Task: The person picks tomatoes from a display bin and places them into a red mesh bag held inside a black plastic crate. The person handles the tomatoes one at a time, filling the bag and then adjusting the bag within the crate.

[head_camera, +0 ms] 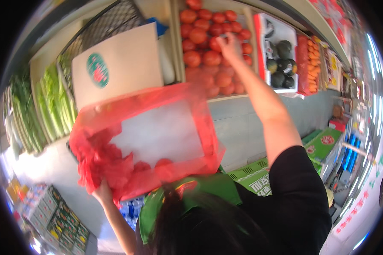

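Observation:
My right hand (232, 47) reaches into a wooden crate (251, 35) of tomatoes, its fingertips on one red tomato (215, 44). Several more tomatoes (198, 35) fill the crate in rows. At the lower left, my left hand (102, 193) grips the bunched red plastic liner (105, 156) at the corner of an open box; part of the hand is hidden by the plastic. The box has a pale bottom (159, 130), with a few tomatoes (163, 165) along its near side, partly under the red film. Its cardboard flap (121, 60) stands up, bearing a green oval label.
Celery (52, 98) and dark leafy greens (24, 108) lie to the left. Right of the crate are a white foam box (276, 86) of dark green squashes (284, 49) and orange carrots (312, 63). Below sit green cartons (252, 178); stacked boxes (60, 220) stand lower left.

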Demonstrator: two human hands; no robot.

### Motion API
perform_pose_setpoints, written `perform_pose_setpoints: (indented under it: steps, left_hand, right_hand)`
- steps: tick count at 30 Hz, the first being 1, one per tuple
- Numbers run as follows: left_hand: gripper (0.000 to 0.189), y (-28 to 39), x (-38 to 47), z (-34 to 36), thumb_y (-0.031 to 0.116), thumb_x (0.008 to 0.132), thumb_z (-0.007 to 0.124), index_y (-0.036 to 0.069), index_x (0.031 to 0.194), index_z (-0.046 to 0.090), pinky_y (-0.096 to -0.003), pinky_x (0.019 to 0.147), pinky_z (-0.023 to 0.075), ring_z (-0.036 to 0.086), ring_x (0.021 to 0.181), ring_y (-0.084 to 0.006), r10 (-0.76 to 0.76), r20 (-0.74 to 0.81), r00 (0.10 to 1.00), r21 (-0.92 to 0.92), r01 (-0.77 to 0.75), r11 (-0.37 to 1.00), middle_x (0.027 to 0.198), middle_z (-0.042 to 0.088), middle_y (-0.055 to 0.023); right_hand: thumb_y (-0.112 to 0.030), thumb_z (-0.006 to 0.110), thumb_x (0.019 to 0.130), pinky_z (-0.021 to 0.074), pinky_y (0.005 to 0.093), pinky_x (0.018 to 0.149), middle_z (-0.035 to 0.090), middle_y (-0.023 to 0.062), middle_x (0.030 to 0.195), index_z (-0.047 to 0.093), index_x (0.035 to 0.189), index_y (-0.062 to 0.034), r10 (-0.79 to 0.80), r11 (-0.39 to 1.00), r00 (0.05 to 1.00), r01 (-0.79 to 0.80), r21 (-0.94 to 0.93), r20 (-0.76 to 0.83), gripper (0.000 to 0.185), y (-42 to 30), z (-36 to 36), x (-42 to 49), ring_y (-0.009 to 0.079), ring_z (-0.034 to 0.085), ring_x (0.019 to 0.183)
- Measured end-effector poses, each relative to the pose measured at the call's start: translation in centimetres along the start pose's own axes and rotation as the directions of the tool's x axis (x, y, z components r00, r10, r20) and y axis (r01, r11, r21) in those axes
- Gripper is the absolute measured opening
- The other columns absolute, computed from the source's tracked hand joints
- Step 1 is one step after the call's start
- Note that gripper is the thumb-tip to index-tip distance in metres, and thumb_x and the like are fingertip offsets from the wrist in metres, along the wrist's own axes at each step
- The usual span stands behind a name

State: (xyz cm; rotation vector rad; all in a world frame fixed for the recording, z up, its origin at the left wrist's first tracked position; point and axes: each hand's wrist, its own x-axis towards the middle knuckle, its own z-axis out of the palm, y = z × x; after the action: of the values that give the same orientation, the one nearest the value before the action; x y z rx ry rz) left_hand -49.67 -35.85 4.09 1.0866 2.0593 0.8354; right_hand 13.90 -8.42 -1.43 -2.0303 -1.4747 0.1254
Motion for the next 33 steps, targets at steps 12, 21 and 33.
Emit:
perform_pose_setpoints:
  steps: [12,21,33]
  left_hand:
    - [0.045,4.0,-0.3,0.2,0.007,0.077,0.071,0.002,0.121,0.062,-0.0374,0.095,0.0475,0.061,0.109,-0.0264,0.065,-0.004,0.998,-0.048,-0.065,0.997,0.117,0.065,-0.0127]
    - [0.041,1.5,1.1,1.1,-0.001,0.079,0.064,-0.001,0.120,0.063,-0.0371,0.094,0.0478,0.061,0.107,-0.0228,0.201,0.017,0.980,-0.121,-0.197,0.973,0.117,0.065,-0.0125]
    - [0.044,0.6,0.9,0.6,0.005,0.081,0.068,-0.002,0.124,0.059,-0.0388,0.093,0.0484,0.061,0.106,-0.0257,0.105,0.020,0.994,-0.007,-0.105,0.994,0.119,0.065,-0.0135]
  right_hand:
    - [-0.019,0.071,0.084,0.0512,0.0483,0.085,0.055,0.0207,0.113,0.056,0.120,-0.0027,-0.464,0.845,0.167,0.378,0.378,0.870,0.043,-25.8,-6.0,-29.2,0.0377,0.062,0.098]
    - [-0.020,0.072,0.077,0.0509,0.0491,0.086,0.052,0.0257,0.112,0.056,0.115,-0.0046,-0.220,0.973,0.334,0.009,0.230,0.916,0.044,-27.8,-4.9,-32.5,0.0442,0.059,0.102]
    - [-0.022,0.079,0.078,0.0525,0.0360,0.083,0.054,0.0091,0.123,0.045,0.133,-0.0107,0.446,0.674,0.849,-0.526,0.518,0.281,0.066,-8.7,-11.9,-2.3,0.0197,0.057,0.111]
